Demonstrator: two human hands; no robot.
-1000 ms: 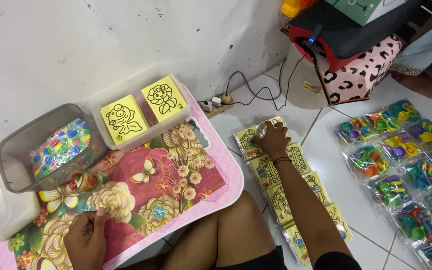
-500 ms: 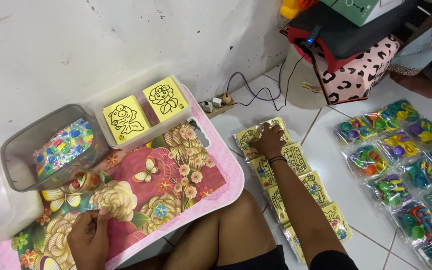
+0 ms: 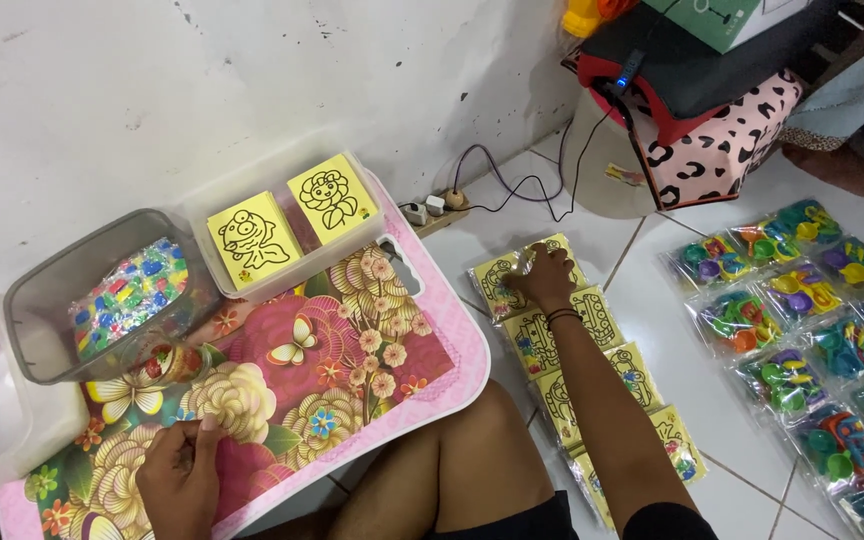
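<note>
The right hand (image 3: pixel 544 278) is laid flat, fingers spread, on the top packet (image 3: pixel 512 275) of a row of wrapped yellow picture cards on the white floor tiles (image 3: pixel 652 320); nothing is gripped. The packet is judged light, thin, bendable and slippery in its film, best pinched at an edge. The left hand (image 3: pixel 180 475) rests loosely curled on the flowered tray (image 3: pixel 352 350); whether anything is pinched cannot be told.
</note>
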